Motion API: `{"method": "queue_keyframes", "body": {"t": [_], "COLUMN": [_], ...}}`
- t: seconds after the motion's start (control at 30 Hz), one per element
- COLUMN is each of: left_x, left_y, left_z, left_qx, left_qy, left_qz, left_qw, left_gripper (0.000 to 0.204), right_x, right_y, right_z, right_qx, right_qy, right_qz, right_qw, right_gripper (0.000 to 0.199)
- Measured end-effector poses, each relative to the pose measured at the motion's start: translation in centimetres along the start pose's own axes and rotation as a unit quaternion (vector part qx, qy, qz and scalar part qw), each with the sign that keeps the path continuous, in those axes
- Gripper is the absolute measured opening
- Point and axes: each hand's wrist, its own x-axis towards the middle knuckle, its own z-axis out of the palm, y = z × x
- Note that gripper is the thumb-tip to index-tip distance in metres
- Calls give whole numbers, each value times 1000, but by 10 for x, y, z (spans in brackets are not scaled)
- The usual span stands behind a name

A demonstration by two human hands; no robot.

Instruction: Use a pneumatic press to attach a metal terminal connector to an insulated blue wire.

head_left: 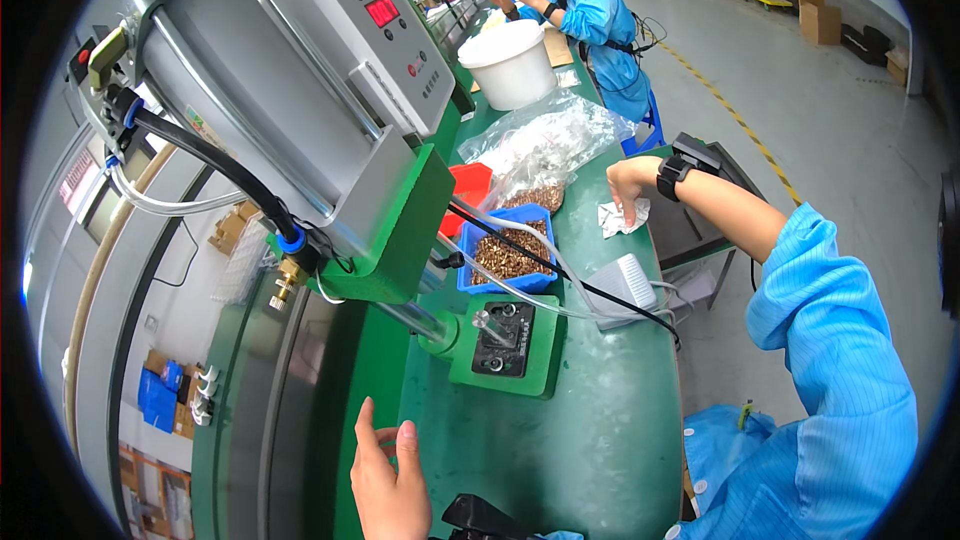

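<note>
Green surface (600, 440), factory floor beyond.
Right hand (628, 185) pinches white wipe (622, 218) near the edge; left hand (388, 480) hovers released, holding nothing; blue bin (510, 252) between.

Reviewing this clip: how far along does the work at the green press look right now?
Done: nothing finished shows; the press fixture looks unloaded. In hand: the right hand rests on a crumpled white wipe at the bench edge, while the left hand hovers open and empty near the bench front. Left: the blue tray is full of small brown parts, with more in the clear bag.
</note>
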Motion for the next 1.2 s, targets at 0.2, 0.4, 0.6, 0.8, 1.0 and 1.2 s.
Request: {"method": "queue_keyframes", "body": {"t": [0.2, 0.4, 0.6, 0.8, 1.0, 1.2], "left_x": [-2, -3, 0, 0, -2, 1], "left_y": [-4, -5, 0, -1, 4, 3], "left_z": [0, -2, -1, 5, 3, 5], "left_qx": [6, -3, -11, 0, -24, -16], "left_qy": [16, 24, 10, 20, 7, 23], "left_qz": [20, 15, 10, 31, 21, 43], "left_qw": [1000, 1000, 1000, 999, 999, 999], "left_gripper": [41, 41, 40, 41, 40, 40], "right_x": [-23, -39, -23, -4, -40, -104], "right_y": [-12, -46, -60, -82, -85, -70], "right_z": [8, 25, 38, 52, 71, 79], "right_qx": [-77, -85, 3, 98, 1, -67], "right_qy": [41, -42, 48, 152, 262, 393], "right_qz": [-38, -106, -212, -238, -234, -345], "right_qw": [995, 990, 976, 954, 936, 850], "right_gripper": [46, 41, 34, 28, 49, 48]}}
